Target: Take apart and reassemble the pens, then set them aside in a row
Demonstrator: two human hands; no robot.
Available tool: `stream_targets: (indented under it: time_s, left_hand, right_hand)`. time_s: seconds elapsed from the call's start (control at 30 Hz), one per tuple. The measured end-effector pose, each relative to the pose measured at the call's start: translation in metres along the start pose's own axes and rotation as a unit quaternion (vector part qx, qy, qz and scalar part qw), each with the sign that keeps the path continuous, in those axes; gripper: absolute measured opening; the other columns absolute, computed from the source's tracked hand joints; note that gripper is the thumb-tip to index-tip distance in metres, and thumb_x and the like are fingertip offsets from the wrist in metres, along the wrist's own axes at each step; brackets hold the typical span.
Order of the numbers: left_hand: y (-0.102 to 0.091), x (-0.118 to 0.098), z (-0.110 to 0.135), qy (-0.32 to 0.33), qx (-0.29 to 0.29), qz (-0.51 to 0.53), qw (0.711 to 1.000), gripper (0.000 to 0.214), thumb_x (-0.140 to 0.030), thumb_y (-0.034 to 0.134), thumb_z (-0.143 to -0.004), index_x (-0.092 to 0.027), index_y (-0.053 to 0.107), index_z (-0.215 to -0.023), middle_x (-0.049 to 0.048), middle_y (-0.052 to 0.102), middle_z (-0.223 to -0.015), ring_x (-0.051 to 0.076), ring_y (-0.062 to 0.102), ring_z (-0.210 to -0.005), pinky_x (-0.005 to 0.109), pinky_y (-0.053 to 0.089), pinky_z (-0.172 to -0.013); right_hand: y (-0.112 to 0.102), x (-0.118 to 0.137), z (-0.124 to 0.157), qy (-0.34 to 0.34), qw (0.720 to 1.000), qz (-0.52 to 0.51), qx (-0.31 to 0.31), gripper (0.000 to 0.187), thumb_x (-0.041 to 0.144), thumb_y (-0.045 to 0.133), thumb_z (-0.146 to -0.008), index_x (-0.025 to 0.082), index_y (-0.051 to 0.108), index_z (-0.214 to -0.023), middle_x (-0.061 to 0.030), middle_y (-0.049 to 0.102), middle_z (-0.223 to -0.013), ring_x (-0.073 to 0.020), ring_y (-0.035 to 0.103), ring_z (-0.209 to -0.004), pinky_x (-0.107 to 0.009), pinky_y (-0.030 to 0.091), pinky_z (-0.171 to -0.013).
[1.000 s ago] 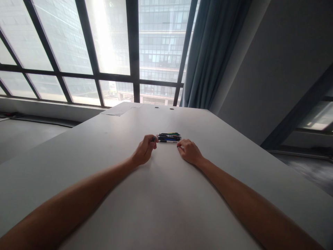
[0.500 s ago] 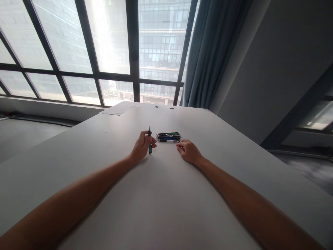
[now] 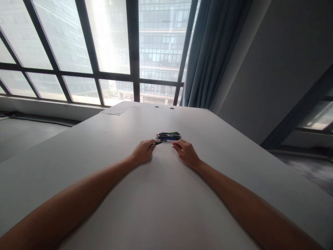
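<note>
My left hand (image 3: 143,151) is closed around a dark green pen (image 3: 159,142), which now lies nearly level with its tip pointing right. Just beyond it, a row of pens (image 3: 168,137) lies side by side on the white table, mostly dark with some blue and green. The nearest pen of the row is partly hidden behind the held one. My right hand (image 3: 187,152) rests at the right end of the row, fingertips drawn together close to the pens. Whether those fingertips grip anything is too small to tell.
The white table (image 3: 166,194) stretches out to the windows. A sheet of paper (image 3: 121,108) lies at its far left corner, and two round holes show near the far edge. A blue curtain (image 3: 205,69) hangs beyond, at right.
My left hand has turned the pen from upright to nearly level, its tip swinging right toward the row. My right hand has shifted slightly left.
</note>
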State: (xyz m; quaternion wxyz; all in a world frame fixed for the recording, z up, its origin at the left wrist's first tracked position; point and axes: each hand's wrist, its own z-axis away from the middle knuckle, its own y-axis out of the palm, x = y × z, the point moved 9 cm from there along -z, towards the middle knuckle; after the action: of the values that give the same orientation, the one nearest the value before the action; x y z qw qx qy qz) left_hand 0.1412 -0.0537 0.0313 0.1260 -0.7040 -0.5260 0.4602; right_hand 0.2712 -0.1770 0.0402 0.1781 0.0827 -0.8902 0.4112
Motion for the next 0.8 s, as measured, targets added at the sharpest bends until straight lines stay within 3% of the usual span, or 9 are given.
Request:
stream_targets:
  time_s: [0.2, 0.4, 0.8]
  left_hand:
    - [0.006, -0.009, 0.006, 0.032, 0.041, -0.091, 0.994, 0.033, -0.021, 0.046, -0.087, -0.023, 0.068, -0.111, 0.0057, 0.072, -0.099, 0.019, 0.065, -0.082, 0.029, 0.05, -0.074]
    - [0.005, -0.024, 0.008, 0.058, 0.049, -0.121, 0.99, 0.033, -0.021, 0.047, -0.086, -0.024, 0.067, -0.112, 0.0064, 0.072, -0.101, 0.02, 0.067, -0.084, 0.031, 0.052, -0.074]
    - [0.009, -0.033, 0.01, 0.09, 0.07, -0.138, 0.984, 0.034, -0.02, 0.046, -0.087, -0.022, 0.066, -0.114, 0.006, 0.073, -0.1, 0.019, 0.067, -0.082, 0.028, 0.051, -0.071]
  right_hand:
    - [0.0, 0.012, 0.002, -0.026, 0.999, -0.046, 0.002, 0.022, 0.024, 0.051, -0.091, 0.02, 0.069, -0.104, -0.0068, 0.065, -0.096, -0.0167, 0.062, -0.082, -0.03, 0.05, -0.077]
    - [0.005, 0.023, 0.005, -0.037, 0.998, -0.039, 0.013, 0.019, 0.024, 0.054, -0.09, 0.021, 0.069, -0.101, -0.0071, 0.068, -0.098, -0.0176, 0.063, -0.084, -0.031, 0.05, -0.079]
    - [0.007, 0.036, 0.007, -0.068, 0.997, -0.044, 0.019, 0.012, 0.02, 0.056, -0.088, 0.019, 0.066, -0.095, -0.0065, 0.067, -0.09, -0.0164, 0.061, -0.076, -0.029, 0.05, -0.071]
